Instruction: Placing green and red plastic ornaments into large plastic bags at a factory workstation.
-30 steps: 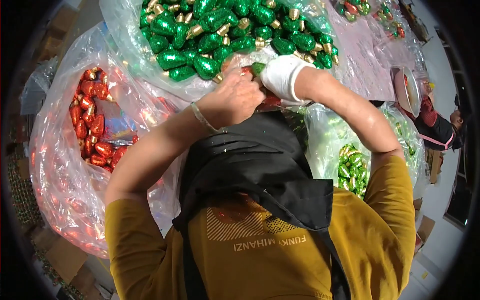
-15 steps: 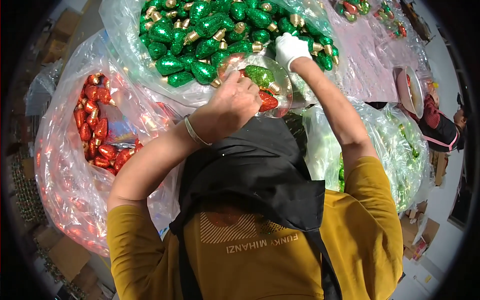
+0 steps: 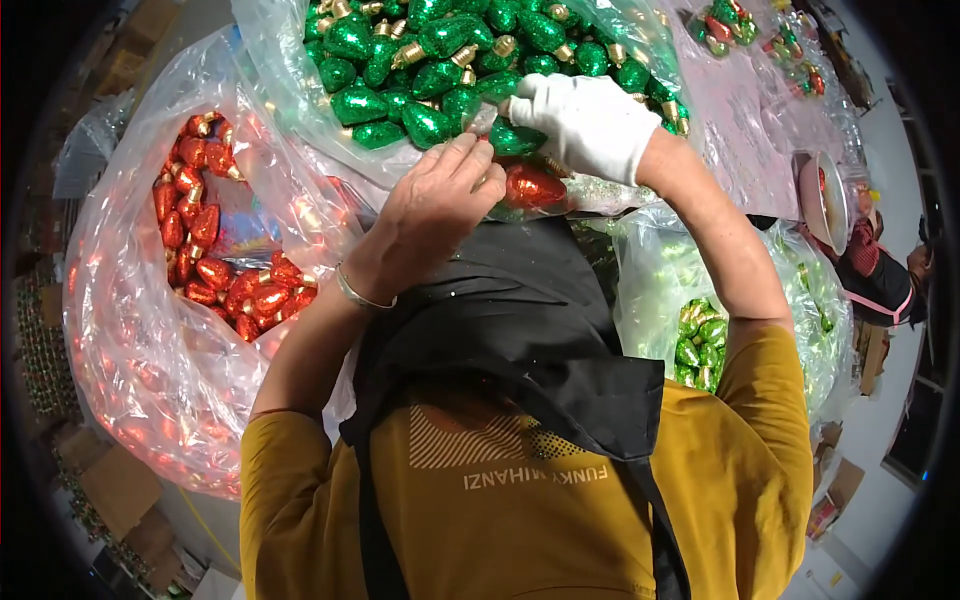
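My bare left hand (image 3: 445, 190), its fingers bent and closed, grips the edge of a clear plastic container (image 3: 490, 213) in front of my apron. In the container a glittery red bulb ornament (image 3: 535, 187) shows through. My right hand (image 3: 590, 122), in a white glove, is closed on a dark green bulb ornament (image 3: 515, 138) at the container's opening; its fingertips are close to my left fingers. Just beyond both hands lies a pile of dark green bulb ornaments (image 3: 440, 78) with gold caps, in a large clear bag (image 3: 285, 95). The light green ornament is hidden now.
To the left, an open clear bag (image 3: 110, 330) holds red bulb ornaments (image 3: 245, 290). A bag on the right holds light green ones (image 3: 703, 340). Small mixed clusters (image 3: 725, 25) lie on the table (image 3: 735, 130) at the far right. Beyond a pale basin (image 3: 815, 200), another person (image 3: 880, 260) is partly visible.
My right hand has come back from the green pile toward my left hand, bringing a dark green ornament to the container. The container has tilted, and my left hand has shifted slightly left.
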Available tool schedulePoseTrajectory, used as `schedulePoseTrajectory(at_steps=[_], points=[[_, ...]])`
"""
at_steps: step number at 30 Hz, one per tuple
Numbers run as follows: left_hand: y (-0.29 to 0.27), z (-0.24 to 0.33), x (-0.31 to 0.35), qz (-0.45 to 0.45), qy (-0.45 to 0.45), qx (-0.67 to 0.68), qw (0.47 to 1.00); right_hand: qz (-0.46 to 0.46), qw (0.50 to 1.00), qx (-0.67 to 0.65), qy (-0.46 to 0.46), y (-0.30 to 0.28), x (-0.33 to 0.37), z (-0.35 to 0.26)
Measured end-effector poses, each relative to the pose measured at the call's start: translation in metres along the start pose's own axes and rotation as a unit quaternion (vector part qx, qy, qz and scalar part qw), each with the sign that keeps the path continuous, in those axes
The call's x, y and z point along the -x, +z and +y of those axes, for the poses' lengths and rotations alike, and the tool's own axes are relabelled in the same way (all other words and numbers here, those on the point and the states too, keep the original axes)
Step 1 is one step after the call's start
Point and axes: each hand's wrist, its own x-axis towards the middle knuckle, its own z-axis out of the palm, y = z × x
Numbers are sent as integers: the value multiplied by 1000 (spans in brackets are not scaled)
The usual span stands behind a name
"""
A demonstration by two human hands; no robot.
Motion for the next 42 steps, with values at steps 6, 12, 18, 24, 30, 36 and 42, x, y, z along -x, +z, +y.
schedulePoseTrajectory(at_steps=[6, 12, 18, 24, 30, 36, 42], points=[[3, -8, -1, -22, 5, 22, 999, -70, 992, -81, 70, 21, -17, -20], [9, -19, -3, 26, 9, 56, 998, 12, 993, -110, 29, 57, -7, -1], [-58, -84, 76, 135, -227, 8, 964, 338, 840, -223, 362, -18, 103, 3], [-41, -145, 254, -240, -530, 10, 813, 251, 735, -259, 575, 60, 190, 37], [5, -169, 325, -303, -551, 137, 765, 40, 872, -7, 487, 69, 78, 64], [-23, -174, 286, -297, -696, 175, 630, -83, 896, 139, 414, 114, 86, 100], [-26, -179, 301, -340, -464, -36, 817, 96, 885, 60, 452, 131, 118, 116]])
